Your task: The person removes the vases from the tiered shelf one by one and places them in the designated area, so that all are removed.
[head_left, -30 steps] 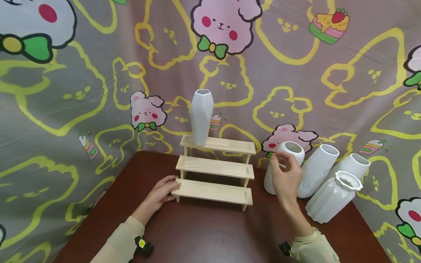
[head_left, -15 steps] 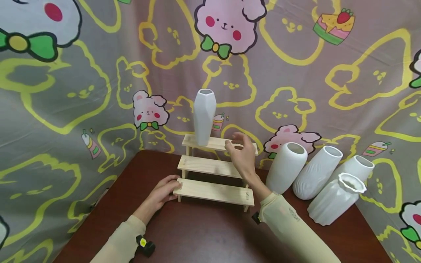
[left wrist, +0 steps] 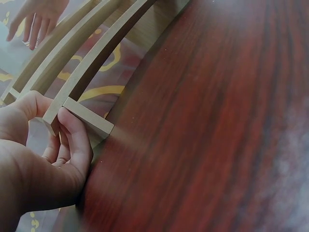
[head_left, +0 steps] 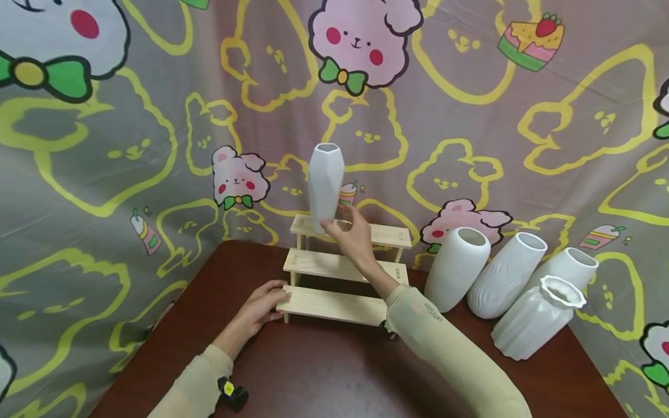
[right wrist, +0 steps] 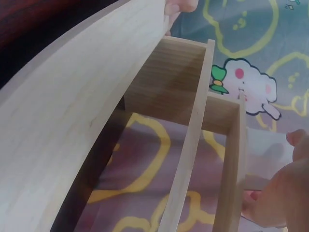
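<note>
A tall white faceted vase (head_left: 325, 183) stands upright at the left of the top step of a three-step wooden rack (head_left: 334, 305). My right hand (head_left: 355, 235) reaches to the vase's lower part, its thumb in front of the base and its fingers at the right side. The right wrist view shows thumb and fingertips spread beside the pale vase (right wrist: 268, 157); firm contact cannot be made out. My left hand (head_left: 259, 307) grips the left end of the lowest step. In the left wrist view its thumb and fingers pinch the board end (left wrist: 57, 108) near the leg.
On the right of the dark red table (head_left: 313, 371) several white vases lean together: a smooth one (head_left: 455, 270), a wavy-textured one (head_left: 504, 278), one behind (head_left: 567, 267) and a ruffled-rim one (head_left: 535, 319). A patterned curtain (head_left: 460, 116) hangs behind and around the table.
My right hand has moved left from the smooth vase, across the top step, to the base of the faceted vase. My left hand keeps its hold on the lowest step.
</note>
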### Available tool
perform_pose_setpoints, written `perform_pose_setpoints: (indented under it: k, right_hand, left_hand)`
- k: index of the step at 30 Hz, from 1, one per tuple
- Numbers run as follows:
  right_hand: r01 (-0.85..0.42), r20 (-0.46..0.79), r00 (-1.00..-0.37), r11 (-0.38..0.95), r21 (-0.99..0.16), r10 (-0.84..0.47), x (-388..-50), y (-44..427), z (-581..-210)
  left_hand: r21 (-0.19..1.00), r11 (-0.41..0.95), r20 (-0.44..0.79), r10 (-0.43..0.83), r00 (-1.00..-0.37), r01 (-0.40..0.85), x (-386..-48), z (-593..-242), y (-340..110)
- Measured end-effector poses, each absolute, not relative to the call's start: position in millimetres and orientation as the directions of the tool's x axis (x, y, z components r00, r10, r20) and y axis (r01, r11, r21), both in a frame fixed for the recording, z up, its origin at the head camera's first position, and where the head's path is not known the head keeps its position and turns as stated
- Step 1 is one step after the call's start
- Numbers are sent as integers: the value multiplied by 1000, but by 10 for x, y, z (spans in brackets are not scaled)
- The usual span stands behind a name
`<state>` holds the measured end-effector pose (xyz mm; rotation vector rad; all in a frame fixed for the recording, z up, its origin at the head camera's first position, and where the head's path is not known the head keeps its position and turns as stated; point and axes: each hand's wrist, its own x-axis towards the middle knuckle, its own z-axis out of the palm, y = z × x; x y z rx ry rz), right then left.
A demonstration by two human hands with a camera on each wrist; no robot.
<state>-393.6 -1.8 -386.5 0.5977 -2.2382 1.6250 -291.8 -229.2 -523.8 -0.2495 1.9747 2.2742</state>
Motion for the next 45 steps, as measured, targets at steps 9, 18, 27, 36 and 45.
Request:
perform_pose_setpoints:
  k: [9, 18, 27, 36, 45]
  right_hand:
    - [-551, 514, -833, 242, -798, -203, -4051, -280, -3809]
    - [-532, 516, -847, 235, -813, -131, -4068, -345, -3834]
    - [-531, 518, -847, 193, -825, -118, -4058, -341, -3830]
    - [-583, 567, -813, 171, -795, -134, -3900, -171, -3811]
    - [-583, 571, -812, 159, -797, -120, -3494, 277, -3783]
  left_hand:
    - [969, -142, -208, -22, -978, -202, -2914, -5221, -2300]
    - [969, -146, -203, -21, -979, -198, -2941, -5267, -2281]
    - [974, -135, -188, -10, -982, -185, -2919, -5254, -2285]
    - [974, -130, -190, -1, -982, -188, -2935, -5230, -2275]
    - [975, -94, -200, -1, -980, -199, -2924, -5218, -2315]
